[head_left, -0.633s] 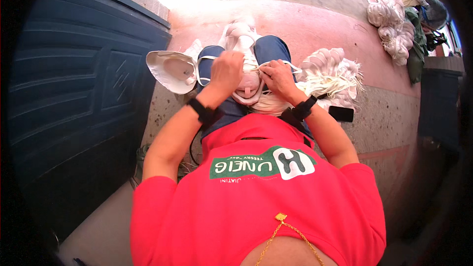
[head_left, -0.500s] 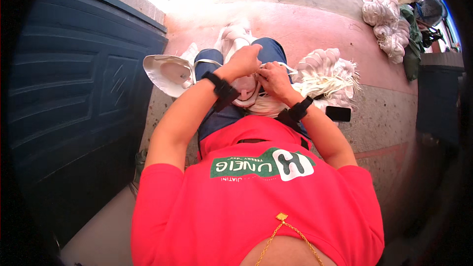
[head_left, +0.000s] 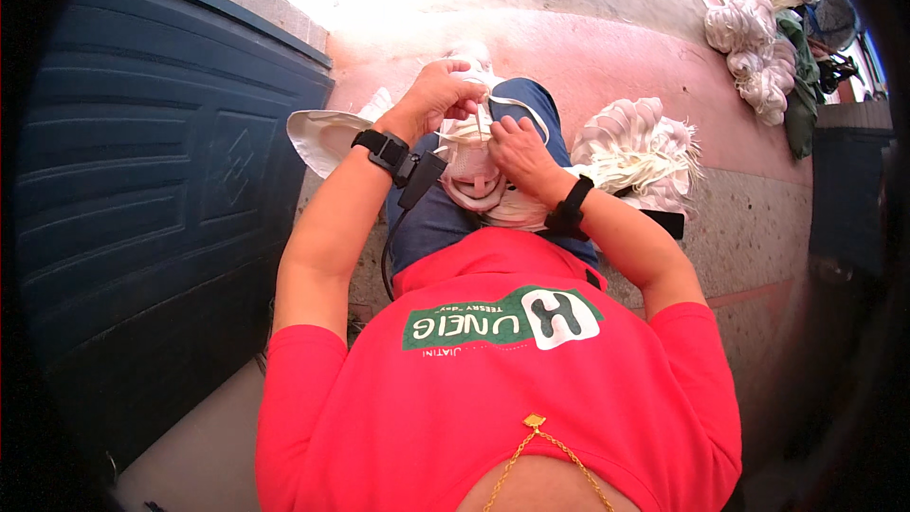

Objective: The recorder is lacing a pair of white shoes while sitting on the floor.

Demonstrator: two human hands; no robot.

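A pale pink and white shoe upper (head_left: 466, 166) rests across my lap, its opening toward me. My left hand (head_left: 438, 97) is raised over its front, with thumb and fingers pinched on a white shoelace (head_left: 527, 110). The lace loops to the right over my knee and also runs down to the shoe upper. My right hand (head_left: 523, 159) lies against the right side of the upper, its fingers bent close together at the lace holes. A strand of lace seems to be between its fingertips, though they partly hide it.
Several stacked shoe uppers with loose laces (head_left: 633, 142) lie at my right, with a black phone (head_left: 667, 223) beside them. A white piece (head_left: 318, 137) is by my left knee. More bundled uppers (head_left: 744, 33) lie far right. A dark blue panelled door (head_left: 142, 152) stands left.
My left hand has moved up and away from the shoe upper, drawing the lace. My right hand has shifted slightly toward me, and more of the upper shows between my hands.
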